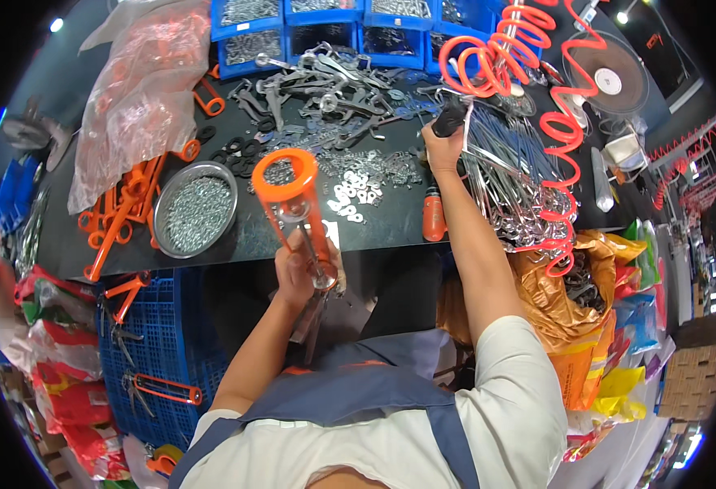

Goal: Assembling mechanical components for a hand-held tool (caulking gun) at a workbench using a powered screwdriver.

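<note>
My left hand (297, 269) is closed round an orange caulking gun (286, 183), whose round open end points up and away over the table's near edge. Metal parts of the gun hang below the hand. At the far right my right hand (445, 147) is closed on a black-handled tool (451, 119), probably a power screwdriver, though its kind is partly hidden by the fingers. An orange-handled tool (433, 214) lies beside my right forearm. White small parts (355, 191) lie on the table between the two hands.
A round metal bowl (196, 209) of small metal parts stands left. Orange frames (130, 200) lie beyond it, under a plastic bag (142, 98). Metal levers (325, 85) pile before blue bins (248, 47). Rods (509, 167) and a red coiled hose (560, 130) are right; a blue crate (158, 350) stands below left.
</note>
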Tool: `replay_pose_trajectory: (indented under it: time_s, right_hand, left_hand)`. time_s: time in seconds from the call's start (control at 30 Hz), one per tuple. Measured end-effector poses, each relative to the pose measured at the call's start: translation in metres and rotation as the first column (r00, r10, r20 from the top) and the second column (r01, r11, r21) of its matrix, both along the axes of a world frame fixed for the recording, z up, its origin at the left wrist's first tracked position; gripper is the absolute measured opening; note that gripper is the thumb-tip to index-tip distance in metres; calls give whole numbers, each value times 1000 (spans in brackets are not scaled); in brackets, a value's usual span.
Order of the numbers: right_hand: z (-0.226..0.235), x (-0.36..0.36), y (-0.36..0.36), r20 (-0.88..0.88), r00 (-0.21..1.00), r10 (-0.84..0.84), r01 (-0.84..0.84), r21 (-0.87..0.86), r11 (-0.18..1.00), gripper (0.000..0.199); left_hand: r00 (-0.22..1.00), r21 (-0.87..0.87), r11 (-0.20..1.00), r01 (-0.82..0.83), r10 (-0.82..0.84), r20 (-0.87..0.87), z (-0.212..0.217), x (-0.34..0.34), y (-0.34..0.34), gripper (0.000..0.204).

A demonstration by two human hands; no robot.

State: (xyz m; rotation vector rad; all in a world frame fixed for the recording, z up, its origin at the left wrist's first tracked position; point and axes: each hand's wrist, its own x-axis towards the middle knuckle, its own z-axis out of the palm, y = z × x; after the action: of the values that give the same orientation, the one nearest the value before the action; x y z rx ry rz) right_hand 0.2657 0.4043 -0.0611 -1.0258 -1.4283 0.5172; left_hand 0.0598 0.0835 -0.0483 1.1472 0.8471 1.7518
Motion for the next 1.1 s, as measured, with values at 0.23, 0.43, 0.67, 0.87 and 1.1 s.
replay_pose_trajectory:
  time_s: [0.23,0.43,0.67,0.87,1.1]
  right_hand:
    - [140,-61,-86,-502,749,432,-351,252,902,21]
    - [273,-105,-207,-467,363,806,-730,395,558,22]
    - [247,-147,-253,-134,546,827,-829,59,556,17]
    - [249,-146,-253,-71,557,828,-823,91,561,19]
    - [255,-135,-248,-200,557,806,-792,165,588,15]
  left_hand:
    - [974,-19,998,-63,57,-220,-8,-11,-3,21]
    - [998,-14,1000,11,-12,-55,6,-3,-4,8]
    - [967,64,996,-58,72,-242,7,-6,-4,9]
    - [961,93,993,-73,95,-259,15,-7,-6,8]
    - [948,108,982,-158,181,-263,-3,-3,1,17]
